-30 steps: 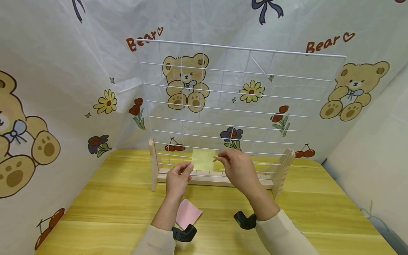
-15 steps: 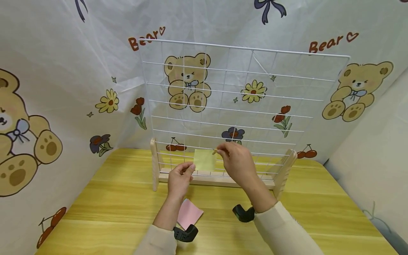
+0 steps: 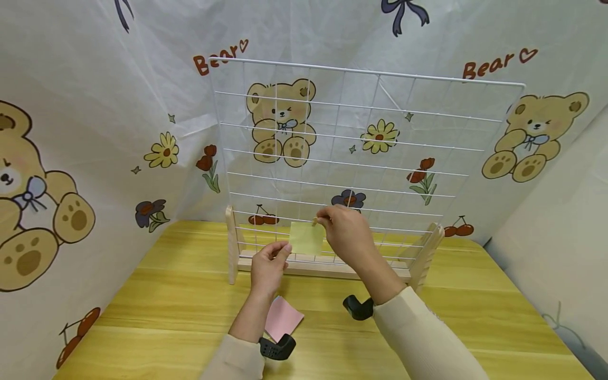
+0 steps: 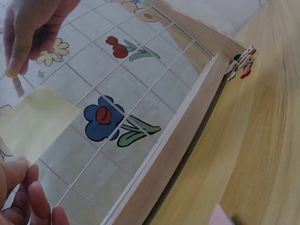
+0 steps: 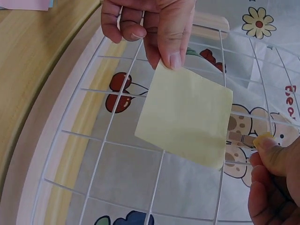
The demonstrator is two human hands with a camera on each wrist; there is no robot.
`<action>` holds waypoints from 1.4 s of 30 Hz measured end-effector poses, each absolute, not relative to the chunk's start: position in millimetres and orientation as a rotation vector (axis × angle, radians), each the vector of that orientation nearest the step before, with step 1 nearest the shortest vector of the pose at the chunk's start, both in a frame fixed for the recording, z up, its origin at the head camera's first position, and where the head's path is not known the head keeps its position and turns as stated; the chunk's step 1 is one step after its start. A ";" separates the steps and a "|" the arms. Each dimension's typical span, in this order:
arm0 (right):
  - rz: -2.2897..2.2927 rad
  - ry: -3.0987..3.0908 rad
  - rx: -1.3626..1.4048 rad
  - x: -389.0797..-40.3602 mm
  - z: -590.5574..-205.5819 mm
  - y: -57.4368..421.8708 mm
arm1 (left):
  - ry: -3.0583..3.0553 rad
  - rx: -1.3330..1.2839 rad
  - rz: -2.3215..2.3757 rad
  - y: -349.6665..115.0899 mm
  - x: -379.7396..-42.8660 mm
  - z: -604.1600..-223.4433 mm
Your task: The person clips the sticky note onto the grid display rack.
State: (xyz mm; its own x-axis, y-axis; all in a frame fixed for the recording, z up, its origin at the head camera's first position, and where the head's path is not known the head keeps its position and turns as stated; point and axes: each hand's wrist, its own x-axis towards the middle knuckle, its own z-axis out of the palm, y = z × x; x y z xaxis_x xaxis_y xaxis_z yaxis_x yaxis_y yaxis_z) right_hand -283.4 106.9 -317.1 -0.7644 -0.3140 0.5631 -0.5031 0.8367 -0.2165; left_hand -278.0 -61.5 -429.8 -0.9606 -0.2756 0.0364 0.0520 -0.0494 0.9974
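A pale yellow sticky note (image 3: 305,238) lies flat against the lower part of the white wire grid (image 5: 157,180). My left hand (image 3: 267,268) pinches its lower left corner between thumb and fingers. To the upper right, my right hand (image 3: 349,235) pinches a small wooden clothespin (image 5: 240,139) with a yellow end. The clothespin's tip points at the note's top edge, near the right corner, as the right wrist view shows. In the left wrist view the clothespin (image 4: 18,87) stands just above the note's edge.
Wooden feet and a wooden base bar (image 3: 323,270) hold the grid up on the table. Pink sticky notes (image 3: 283,318) lie in front, beside my left forearm. Several clothespins (image 4: 241,63) lie by the grid's right foot. A bear-print cloth (image 3: 157,79) hangs behind.
My right hand has moved left and up, bringing the clothespin from the note's right side to its top edge. My left hand keeps its hold on the note's corner.
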 end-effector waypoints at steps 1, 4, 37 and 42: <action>0.478 -2.503 0.601 -283.9 -315.9 105.6 | -1.995 0.243 -2.110 -61.6 -278.2 -430.1; 0.457 -2.530 0.602 -285.2 -313.2 101.6 | -1.999 0.238 -2.110 -62.1 -278.1 -430.6; 0.327 -2.626 0.515 -289.2 -311.5 86.8 | -1.983 0.255 -2.140 -65.1 -279.9 -429.5; 0.282 -2.651 0.489 -288.7 -311.2 84.1 | -1.985 0.242 -2.136 -65.7 -279.1 -429.1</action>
